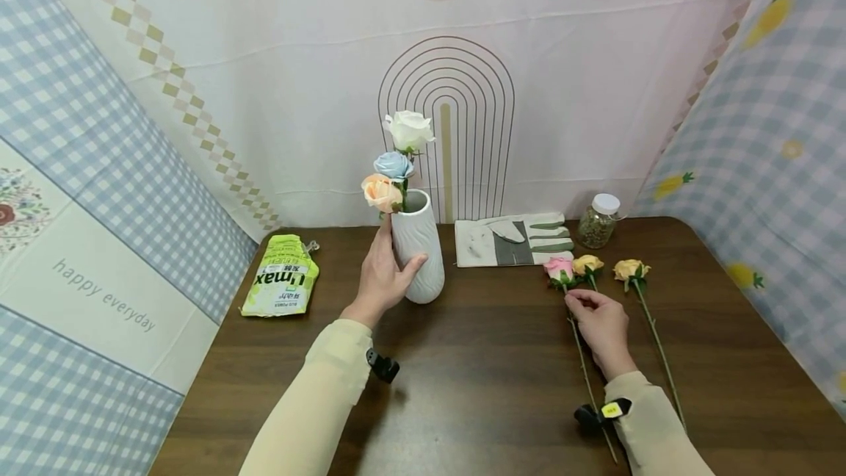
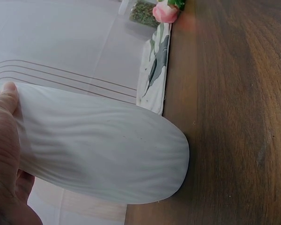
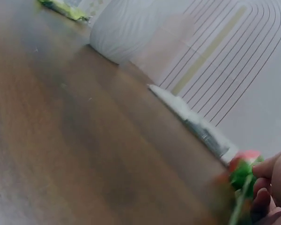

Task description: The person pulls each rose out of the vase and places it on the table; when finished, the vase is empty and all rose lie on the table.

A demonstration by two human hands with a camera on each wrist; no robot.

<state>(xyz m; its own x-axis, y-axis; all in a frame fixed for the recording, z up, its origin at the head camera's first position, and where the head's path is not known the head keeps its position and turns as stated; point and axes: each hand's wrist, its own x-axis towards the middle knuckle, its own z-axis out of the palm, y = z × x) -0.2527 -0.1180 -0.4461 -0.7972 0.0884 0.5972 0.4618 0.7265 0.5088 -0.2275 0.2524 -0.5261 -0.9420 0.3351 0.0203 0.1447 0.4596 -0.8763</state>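
On the counter point(image 1: 476, 388), our left hand point(image 1: 382, 278) grips the vase point(image 1: 426, 255); our right hand point(image 1: 603, 323) pinches the pink rose point(image 1: 559, 269) near the glove point(image 1: 512, 242). We read "Umax" on the packet point(image 1: 280, 278), "happy everyday" on the cloth point(image 1: 99, 270).

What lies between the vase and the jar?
A glove lies between the vase and the jar, near the back edge of the table; the head view shows this.
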